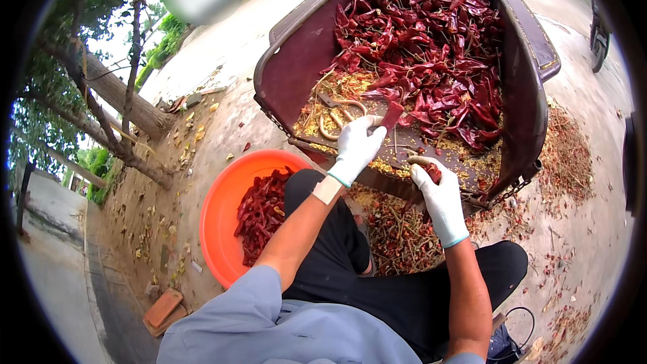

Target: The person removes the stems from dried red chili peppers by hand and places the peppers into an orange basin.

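Observation:
My left hand, in a white knit glove, pinches a piece of dried red chili pepper at the front of a dark red metal cart bed. My right hand, gloved the same way, is curled around a chili scrap near the bed's front edge. Just beyond my left hand lies a pair of scissors with large looped handles. A heap of dried red chilies fills the back and right of the bed. Yellow seeds are scattered over its floor.
An orange plastic basin holding chili pieces stands by my left leg. Stems and scraps cover the ground below the cart. A chain hangs at its front right corner. Bricks and tree trunks are to the left.

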